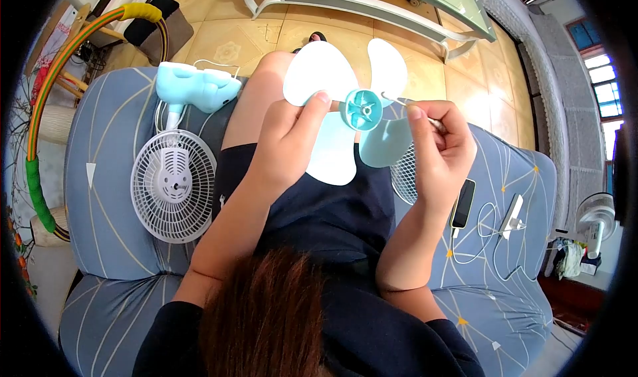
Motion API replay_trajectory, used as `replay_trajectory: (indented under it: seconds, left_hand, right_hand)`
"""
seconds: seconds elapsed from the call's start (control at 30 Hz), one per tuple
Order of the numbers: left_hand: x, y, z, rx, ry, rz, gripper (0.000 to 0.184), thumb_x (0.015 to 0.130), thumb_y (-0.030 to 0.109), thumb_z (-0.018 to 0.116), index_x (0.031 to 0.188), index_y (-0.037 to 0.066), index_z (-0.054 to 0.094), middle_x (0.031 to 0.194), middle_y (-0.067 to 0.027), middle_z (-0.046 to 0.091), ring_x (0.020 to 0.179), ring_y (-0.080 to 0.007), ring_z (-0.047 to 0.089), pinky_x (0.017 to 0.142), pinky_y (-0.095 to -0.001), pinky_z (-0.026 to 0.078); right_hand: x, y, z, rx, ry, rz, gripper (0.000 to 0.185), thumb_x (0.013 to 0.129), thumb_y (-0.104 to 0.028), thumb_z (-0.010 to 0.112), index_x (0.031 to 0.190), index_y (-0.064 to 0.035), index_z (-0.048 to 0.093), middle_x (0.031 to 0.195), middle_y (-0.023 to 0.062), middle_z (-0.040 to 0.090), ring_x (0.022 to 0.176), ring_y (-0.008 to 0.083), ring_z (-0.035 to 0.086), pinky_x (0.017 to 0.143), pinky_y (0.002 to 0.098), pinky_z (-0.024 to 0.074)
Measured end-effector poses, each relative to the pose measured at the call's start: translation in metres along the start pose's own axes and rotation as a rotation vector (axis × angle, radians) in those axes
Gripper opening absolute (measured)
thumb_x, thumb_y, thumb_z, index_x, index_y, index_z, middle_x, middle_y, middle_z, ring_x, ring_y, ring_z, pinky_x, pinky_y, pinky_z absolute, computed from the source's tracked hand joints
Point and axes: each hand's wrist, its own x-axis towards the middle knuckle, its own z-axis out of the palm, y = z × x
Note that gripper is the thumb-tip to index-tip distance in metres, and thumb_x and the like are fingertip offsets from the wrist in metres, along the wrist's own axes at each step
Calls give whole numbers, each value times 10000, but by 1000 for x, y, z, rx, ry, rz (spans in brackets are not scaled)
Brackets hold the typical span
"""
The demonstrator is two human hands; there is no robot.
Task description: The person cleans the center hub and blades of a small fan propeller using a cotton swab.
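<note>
Four blades (320, 71) in left hand (292, 134) — partly hiding a grille (405, 178); phone (464, 204) nearby.

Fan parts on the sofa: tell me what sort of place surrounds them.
Probably a home living room: there's a patterned fabric sofa, a glass-topped table and a hoop leaning beside the sofa.

Tiled floor (415, 65), blue patterned sofa (106, 144), glass-topped table (458, 11), bright barred window (601, 78)
</note>
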Motion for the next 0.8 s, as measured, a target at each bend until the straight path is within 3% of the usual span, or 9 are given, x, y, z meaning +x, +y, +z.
replay_trajectory:
  seconds: [0.13, 0.17, 0.3, 0.4, 0.7, 0.8]
  left_hand:
    - [-3, -6, -6, 167, -36, 23, 321, 995, 88, 405, 1252, -81, 495, 1079, -112, 643, 937, -141, 637, 797, -271, 524]
    - [-4, -7, -7, 203, -42, 35, 314, 994, 86, 407, 1246, -81, 496, 1072, -112, 640, 931, -141, 635, 793, -272, 522]
    - [-7, -4, -3, 255, -31, 106, 287, 993, 76, 416, 1219, -81, 500, 1042, -112, 631, 907, -140, 626, 779, -278, 514]
    - [-8, -3, -1, 276, -20, 148, 267, 992, 68, 422, 1199, -82, 503, 1020, -112, 625, 888, -140, 619, 769, -282, 508]
    - [-7, -4, 1, 288, -2, 215, 208, 990, 46, 441, 1138, -83, 511, 954, -111, 604, 833, -138, 599, 738, -295, 489]
    - [-6, -5, 0, 281, 2, 241, 189, 989, 38, 447, 1118, -83, 514, 932, -111, 597, 814, -138, 592, 727, -300, 483]
  right_hand:
    - [-6, 2, 8, -26, -56, -6, 80, 894, -32, 685, 890, 32, 636, 752, -28, 594, 658, -6, 476, 585, 128, 370]
    - [-7, 0, 9, -67, -82, -18, 76, 889, -18, 682, 883, 43, 637, 763, -1, 624, 688, 13, 530, 624, 142, 434]
    - [-9, 4, 15, -222, -88, -146, 75, 873, -12, 681, 853, 50, 644, 744, 21, 639, 669, 20, 549, 614, 158, 464]
    - [-10, -1, 22, -304, -47, -179, 74, 807, -13, 702, 790, 5, 633, 706, 90, 627, 617, 177, 596, 547, 266, 500]
    - [-11, 0, 21, -393, 53, -254, 96, 784, -23, 715, 764, -25, 621, 651, 54, 589, 543, 162, 509, 496, 281, 417]
    - [-11, -5, 15, -429, 56, -267, 58, 830, 8, 679, 806, 33, 633, 618, -36, 508, 558, 0, 357, 510, 150, 283]
